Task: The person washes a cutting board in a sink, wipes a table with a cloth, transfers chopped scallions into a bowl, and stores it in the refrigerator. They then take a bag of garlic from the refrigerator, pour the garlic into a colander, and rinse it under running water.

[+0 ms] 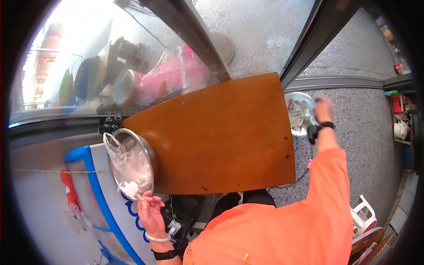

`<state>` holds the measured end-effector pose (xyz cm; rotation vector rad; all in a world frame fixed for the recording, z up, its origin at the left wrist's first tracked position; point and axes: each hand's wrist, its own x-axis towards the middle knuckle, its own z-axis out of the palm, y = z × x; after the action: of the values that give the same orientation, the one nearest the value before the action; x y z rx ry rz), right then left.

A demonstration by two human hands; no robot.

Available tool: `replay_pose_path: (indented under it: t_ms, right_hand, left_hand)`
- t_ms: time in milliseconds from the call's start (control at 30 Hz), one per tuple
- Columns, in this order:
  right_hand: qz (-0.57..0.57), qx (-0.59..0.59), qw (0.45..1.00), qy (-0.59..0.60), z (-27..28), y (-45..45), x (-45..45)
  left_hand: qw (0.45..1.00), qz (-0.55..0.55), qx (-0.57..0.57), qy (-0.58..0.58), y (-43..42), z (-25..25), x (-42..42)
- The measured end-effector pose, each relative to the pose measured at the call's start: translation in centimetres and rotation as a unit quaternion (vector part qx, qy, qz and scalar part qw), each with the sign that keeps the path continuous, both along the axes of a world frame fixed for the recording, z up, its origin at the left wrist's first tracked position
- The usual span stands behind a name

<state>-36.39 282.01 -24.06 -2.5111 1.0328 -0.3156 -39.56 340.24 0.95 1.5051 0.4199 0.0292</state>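
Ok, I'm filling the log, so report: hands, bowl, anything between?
Left hand by steel bowl, holding something thin. Right hand at bin, grip unclear. Bowl holds clear plastic. Tabletop lies between hands.

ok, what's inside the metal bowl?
Clear plastic in the metal bowl, plus a white scrap near the rim, by the left hand. The plastic covers the bottom; anything beneath can't be seen.

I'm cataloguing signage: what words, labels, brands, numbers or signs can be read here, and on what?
No text can be read with certainty.
Blue lettering on the white panel beside the left hand: rounded shapes, partly hidden, not readable.
Dark marks on the orange shirt: too small to tell whether they are writing.
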Motion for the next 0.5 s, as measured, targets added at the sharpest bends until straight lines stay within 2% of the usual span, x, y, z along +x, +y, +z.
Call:
replay_pose_path:
  t_ms: [67,100,133,167,233,400,467,500]
  right_hand:
    - [-0.140,0.131,0.981,-0.031,1.7,-4.2,-2.1]
    - [-0.140,0.129,0.981,-0.025,3.5,-3.4,-3.6]
    - [-0.135,0.278,0.938,-0.157,5.8,-1.3,-4.7]
    - [-0.117,0.422,0.853,-0.285,7.5,1.0,-5.0]
    - [-0.099,0.515,0.798,-0.297,10.8,6.6,-5.0]
    - [-0.047,0.558,0.763,-0.323,8.3,15.4,-1.9]
    - [-0.046,0.563,0.755,-0.332,7.4,18.3,-0.2]
    - [-0.012,0.481,0.836,-0.263,7.4,19.2,0.2]
  left_hand:
    - [1.000,-0.023,0.012,0.010,-0.1,-0.5,-0.1]
    - [1.000,-0.026,-0.007,0.015,-0.8,-0.4,0.2]
    - [1.000,-0.024,-0.009,0.011,-1.3,-0.6,0.8]
    - [0.998,-0.053,0.010,0.015,-1.5,-0.8,1.4]
    - [0.995,-0.096,0.036,0.004,-1.8,-0.4,1.9]
    - [0.971,-0.212,0.097,-0.059,-2.3,0.8,3.3]
    - [0.946,-0.268,0.108,-0.146,-1.8,1.5,3.7]
    - [0.937,-0.278,0.127,-0.170,-1.6,1.8,3.7]
